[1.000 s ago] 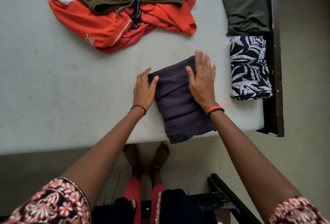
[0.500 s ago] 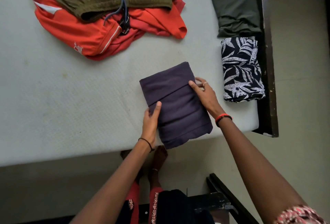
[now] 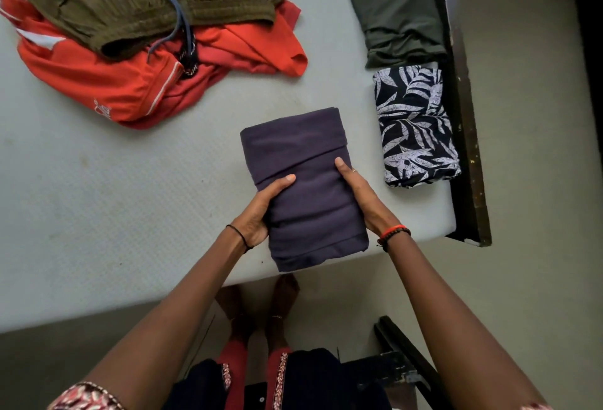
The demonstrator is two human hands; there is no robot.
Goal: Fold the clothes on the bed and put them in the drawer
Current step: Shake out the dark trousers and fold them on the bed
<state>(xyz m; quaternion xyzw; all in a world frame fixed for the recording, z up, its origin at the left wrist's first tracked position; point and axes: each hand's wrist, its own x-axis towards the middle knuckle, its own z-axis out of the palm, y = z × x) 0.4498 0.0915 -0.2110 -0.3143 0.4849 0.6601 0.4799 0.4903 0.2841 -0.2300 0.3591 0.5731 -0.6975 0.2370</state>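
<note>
no longer pressing flat as a second ago, the left hand (image 3: pixel 261 210) and right hand (image 3: pixel 362 197) now each clasp a long side of the purple folded garment (image 3: pixel 303 161) at the near edge of the bed (image 3: pixel 98 213), so folding looks done and it may be lifting, though i cannot tell. the leaf-print fold (image 3: pixel 414 129) and dark green fold (image 3: pixel 394 8) wait just to its right, the red shirt (image 3: pixel 98 83) and olive shorts (image 3: pixel 163 14) lie unfolded beyond, and no drawer shows.

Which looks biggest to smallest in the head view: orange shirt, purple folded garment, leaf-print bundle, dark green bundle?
1. orange shirt, though partly covered.
2. purple folded garment, nearest the camera.
3. dark green bundle and leaf-print bundle look alike; not ranked.
</note>
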